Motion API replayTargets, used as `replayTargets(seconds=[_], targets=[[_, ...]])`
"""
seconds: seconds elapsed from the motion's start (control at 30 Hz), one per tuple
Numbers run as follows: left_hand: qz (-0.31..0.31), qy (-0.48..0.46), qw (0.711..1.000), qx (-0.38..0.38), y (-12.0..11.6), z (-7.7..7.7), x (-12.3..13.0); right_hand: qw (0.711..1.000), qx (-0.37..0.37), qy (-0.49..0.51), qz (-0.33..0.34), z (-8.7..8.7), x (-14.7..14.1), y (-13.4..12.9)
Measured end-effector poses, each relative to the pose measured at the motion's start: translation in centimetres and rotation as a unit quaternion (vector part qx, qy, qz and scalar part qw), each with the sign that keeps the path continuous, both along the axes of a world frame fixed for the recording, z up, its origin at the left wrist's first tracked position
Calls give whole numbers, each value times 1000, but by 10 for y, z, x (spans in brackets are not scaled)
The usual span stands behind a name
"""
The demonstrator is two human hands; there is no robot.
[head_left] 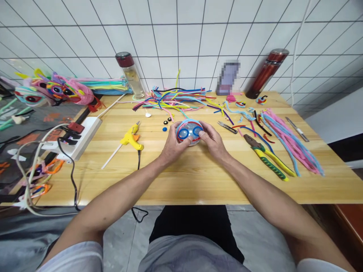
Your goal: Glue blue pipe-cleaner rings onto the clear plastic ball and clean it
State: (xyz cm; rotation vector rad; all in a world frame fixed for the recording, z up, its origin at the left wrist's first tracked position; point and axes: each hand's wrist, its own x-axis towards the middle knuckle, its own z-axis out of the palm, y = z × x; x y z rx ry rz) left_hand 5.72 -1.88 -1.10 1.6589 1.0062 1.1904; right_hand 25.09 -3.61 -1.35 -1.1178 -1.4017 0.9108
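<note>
Both my hands hold a round clear-looking piece over the middle of the table. Light-blue and red fuzzy pipe cleaner runs round its rim, and two blue rings sit side by side on its face. My left hand grips the left edge, its thumb on the lower front near one ring. Opposite it, my right hand closes on the right edge with the thumb on the other ring. The fingers behind the piece are hidden. Two small black rings and a blue button-like disc lie left of it.
A yellow glue gun lies left, near a white power strip with cables. Pipe cleaners spread along the back between a glass bottle and a red flask. Snips, pliers and a knife lie right.
</note>
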Motion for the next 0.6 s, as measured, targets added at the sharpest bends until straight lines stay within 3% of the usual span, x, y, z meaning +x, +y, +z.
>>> replayTargets(seconds=[0.17,0.37,0.6], targets=[[24,16,1000,3,2,0,-2,1000,0,-26,14,1,-3,0],[10,71,996,55,4,-3,-3,998,13,-55,3,0,0,2],[48,159,978,129,5,-2,-2,994,50,-68,-67,10,7,2]])
